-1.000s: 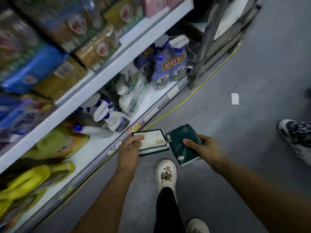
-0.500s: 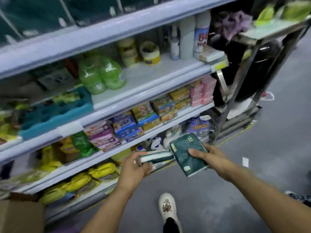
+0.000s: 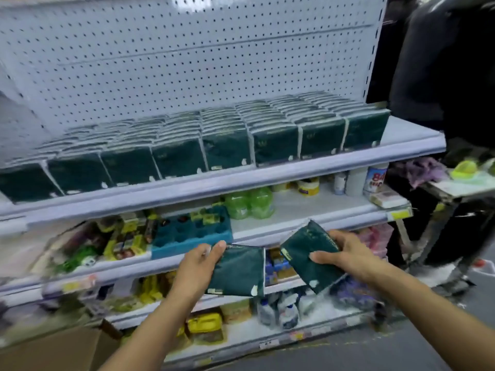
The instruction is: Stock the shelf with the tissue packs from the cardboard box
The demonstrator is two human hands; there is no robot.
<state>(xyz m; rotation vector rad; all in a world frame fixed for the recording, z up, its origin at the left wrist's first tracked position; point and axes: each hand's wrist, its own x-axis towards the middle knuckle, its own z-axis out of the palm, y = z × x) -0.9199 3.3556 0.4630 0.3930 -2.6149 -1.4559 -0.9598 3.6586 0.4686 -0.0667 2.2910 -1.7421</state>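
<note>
Two flat dark-green plastic-wrapped tissue packs in view centre. Left hand (image 3: 199, 263) grips one pack (image 3: 237, 271) by its left edge; right hand (image 3: 345, 254) grips the other pack (image 3: 308, 257), tilted. At 12 o'clock, white metal shelf (image 3: 241, 180) carries eight front-facing rows of identical packs (image 3: 225, 148). Brown cardboard box (image 3: 53, 352) at 7 o'clock.

Both forearms bare to the frame edge; no sleeve, glove, watch, ring or band seen. Left hand (image 3: 199, 266) enters from about 7 o'clock, right hand (image 3: 345, 257) from about 4 o'clock. Fingernails short and plain. Motion blur limits finer detail.
</note>
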